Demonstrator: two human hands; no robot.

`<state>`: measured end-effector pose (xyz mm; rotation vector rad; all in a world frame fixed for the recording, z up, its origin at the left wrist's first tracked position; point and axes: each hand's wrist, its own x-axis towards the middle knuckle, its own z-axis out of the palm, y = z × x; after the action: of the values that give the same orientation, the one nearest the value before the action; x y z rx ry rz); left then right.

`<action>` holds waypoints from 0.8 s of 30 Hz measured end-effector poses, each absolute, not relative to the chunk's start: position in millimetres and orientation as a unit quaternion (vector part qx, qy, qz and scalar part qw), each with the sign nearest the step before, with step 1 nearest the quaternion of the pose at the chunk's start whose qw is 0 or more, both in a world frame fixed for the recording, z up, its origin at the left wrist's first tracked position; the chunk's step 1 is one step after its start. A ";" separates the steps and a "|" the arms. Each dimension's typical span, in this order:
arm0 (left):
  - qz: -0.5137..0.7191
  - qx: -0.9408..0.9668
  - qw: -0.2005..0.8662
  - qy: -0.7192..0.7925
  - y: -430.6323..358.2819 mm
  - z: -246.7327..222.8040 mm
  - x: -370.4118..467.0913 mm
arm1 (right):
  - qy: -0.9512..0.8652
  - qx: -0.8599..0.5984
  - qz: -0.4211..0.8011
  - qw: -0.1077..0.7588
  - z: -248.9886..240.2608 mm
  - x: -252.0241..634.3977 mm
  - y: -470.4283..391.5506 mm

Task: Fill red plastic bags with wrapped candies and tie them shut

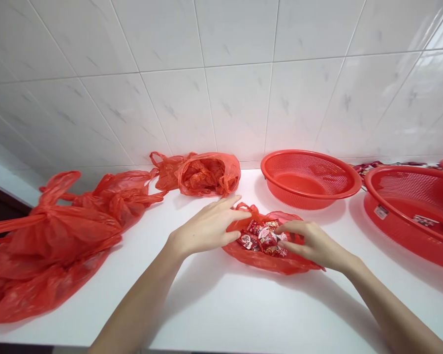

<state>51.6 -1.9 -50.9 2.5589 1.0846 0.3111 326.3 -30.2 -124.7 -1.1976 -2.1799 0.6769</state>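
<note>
An open red plastic bag (pixel 276 263) lies on the white table, with several red and pink wrapped candies (pixel 266 237) inside it. My left hand (pixel 210 223) is over the bag's left edge, fingers spread and holding nothing. From the right, my right hand (pixel 312 242) reaches into the bag, its thumb and fingertips at a pink and white wrapped piece at the right of the candies. Whether the fingertips grip that piece is hard to make out.
Behind the bag are a bundle of red bags (pixel 210 174) and a red basket (pixel 310 179). A larger red basket (pixel 402 221) holding some packets stands at the right. Knotted red bags (pixel 59 236) cover the left side. A tiled wall (pixel 236 98) rises behind.
</note>
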 end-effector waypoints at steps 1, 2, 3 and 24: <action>0.122 0.910 0.158 0.363 -3.5 -50.8 55.3 | -0.827 -0.450 0.231 0.247 -124.0 324.4 -29.1; 0.140 0.917 0.153 0.340 -4.9 -51.7 60.1 | -0.838 -0.455 0.211 0.214 -123.8 322.4 -27.9; 0.158 0.922 0.159 0.315 -6.3 -53.9 65.6 | -0.848 -0.459 0.193 0.181 -124.3 320.2 -26.6; 0.038 0.895 0.131 0.426 18.4 -104.3 66.3 | -0.858 -0.420 0.142 0.260 -167.4 299.2 -17.9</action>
<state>66.3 18.4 -104.3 2.5969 1.2355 0.1100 299.2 -17.9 -167.4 -1.1383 -2.3242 0.3855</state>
